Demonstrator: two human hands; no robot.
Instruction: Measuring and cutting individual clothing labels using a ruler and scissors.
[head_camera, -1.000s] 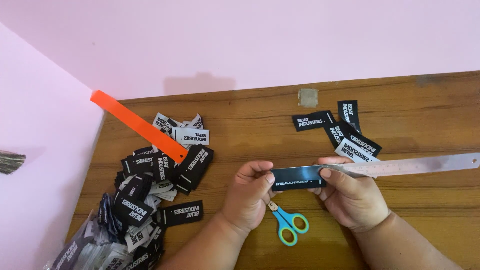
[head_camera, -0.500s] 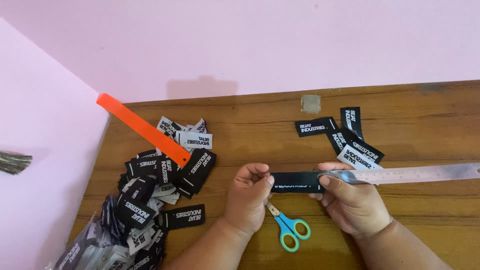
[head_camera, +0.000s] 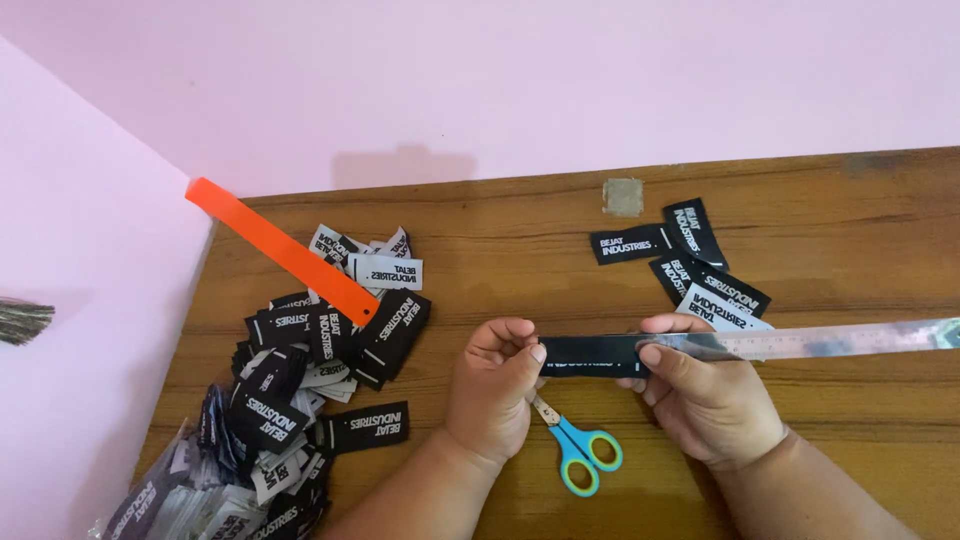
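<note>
My left hand (head_camera: 495, 390) pinches the left end of a black woven label strip (head_camera: 590, 353), stretched flat just above the wooden table (head_camera: 520, 250). My right hand (head_camera: 705, 395) pinches the strip's right end together with a long steel ruler (head_camera: 830, 340), which sticks out to the right past the frame edge. Small scissors with blue and green handles (head_camera: 580, 450) lie on the table under and between my hands.
A big heap of black and white labels (head_camera: 300, 400) covers the table's left side, with an orange plastic ruler (head_camera: 285, 250) lying across it. A few cut labels (head_camera: 690, 262) sit at the back right, next to a small square of tape (head_camera: 623, 196). Pink walls stand behind and left.
The view has drifted slightly. My hands keep hold of the strip and ruler, with the strip now held a little flatter and straighter along the ruler.
</note>
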